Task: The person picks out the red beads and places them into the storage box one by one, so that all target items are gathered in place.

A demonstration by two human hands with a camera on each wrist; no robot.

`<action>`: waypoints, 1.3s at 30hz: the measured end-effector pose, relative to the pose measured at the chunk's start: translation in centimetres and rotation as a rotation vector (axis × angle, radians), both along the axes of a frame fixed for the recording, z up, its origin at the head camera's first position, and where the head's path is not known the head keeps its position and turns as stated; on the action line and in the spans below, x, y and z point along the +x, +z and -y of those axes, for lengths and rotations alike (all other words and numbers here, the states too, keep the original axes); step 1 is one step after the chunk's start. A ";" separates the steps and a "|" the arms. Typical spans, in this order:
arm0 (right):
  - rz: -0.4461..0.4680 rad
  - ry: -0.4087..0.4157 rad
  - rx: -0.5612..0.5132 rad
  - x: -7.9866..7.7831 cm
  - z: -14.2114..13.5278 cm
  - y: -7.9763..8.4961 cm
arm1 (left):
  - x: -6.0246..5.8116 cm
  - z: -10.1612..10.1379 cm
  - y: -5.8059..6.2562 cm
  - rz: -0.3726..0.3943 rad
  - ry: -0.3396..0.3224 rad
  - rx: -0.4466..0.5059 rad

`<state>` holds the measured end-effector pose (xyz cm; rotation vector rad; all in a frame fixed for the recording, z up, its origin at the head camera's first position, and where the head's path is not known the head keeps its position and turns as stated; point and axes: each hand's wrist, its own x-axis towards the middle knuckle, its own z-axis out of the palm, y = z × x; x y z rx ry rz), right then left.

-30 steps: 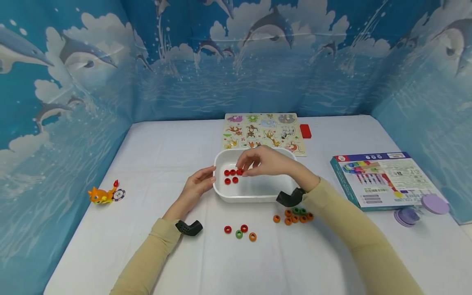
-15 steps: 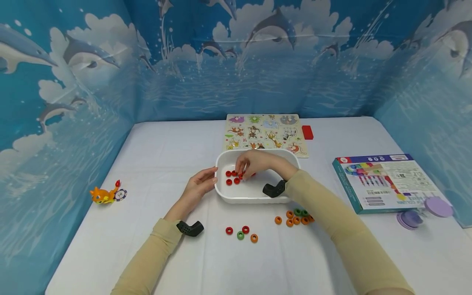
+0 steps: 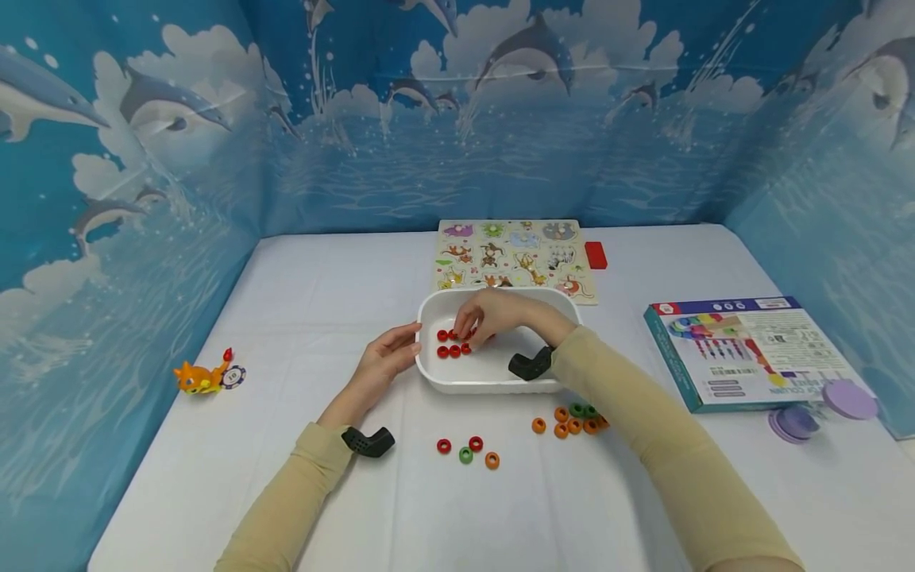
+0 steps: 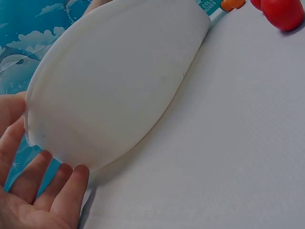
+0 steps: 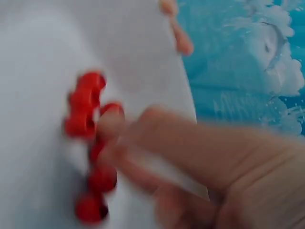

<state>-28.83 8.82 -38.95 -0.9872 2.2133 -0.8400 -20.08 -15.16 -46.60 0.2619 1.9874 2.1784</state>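
Note:
A white tray (image 3: 493, 381) stands mid-table, with several red beads (image 3: 442, 352) lined up in two short rows toward its left end. My left hand (image 3: 386, 357) rests its fingertips against the tray's left rim; the left wrist view shows the fingers spread along the outer wall (image 4: 109, 81). Inside the tray, my right hand (image 3: 489, 314) reaches in from the right, fingers bent down. Thumb and forefinger pinch a red bead (image 5: 97, 150) in the blurred right wrist view. These fingers partly cover the row of beads farther from me in the head view.
In front of the tray lie two red beads, a green bead (image 3: 466, 455) and an orange bead (image 3: 492, 460). Several orange and green beads (image 3: 575, 427) cluster right of them. Behind is an animal puzzle board (image 3: 515, 250); a game box (image 3: 750, 349) sits right, an orange toy (image 3: 200, 378) left.
My right hand has moved down and slightly left among the red beads. A third bead now stands in the nearer row. The left hand stays at the rim.

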 end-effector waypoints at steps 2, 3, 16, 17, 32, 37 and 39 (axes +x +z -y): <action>-0.033 -0.013 -0.018 0.2 -0.4 1.2 | 0.0 0.0 0.0 -0.004 -0.002 0.000; -0.055 -0.023 -0.033 0.4 -0.7 2.0 | 0.0 0.0 0.0 -0.006 -0.003 0.003; -0.128 0.050 -0.221 10.7 -3.7 4.7 | 0.2 0.0 0.4 0.005 0.010 -0.014; -0.116 0.045 -0.226 11.5 -3.7 4.1 | 0.2 0.0 0.4 0.004 0.007 -0.011; -0.190 -0.095 -0.179 16.4 -2.4 -4.2 | 0.1 0.0 0.0 -0.005 -0.004 0.006; -0.220 -0.126 -0.153 16.4 -2.2 -4.8 | 0.1 -0.1 0.0 0.001 -0.007 0.008; -0.233 -0.131 -0.144 16.5 -2.2 -4.8 | 0.1 -0.1 0.0 0.002 -0.004 0.005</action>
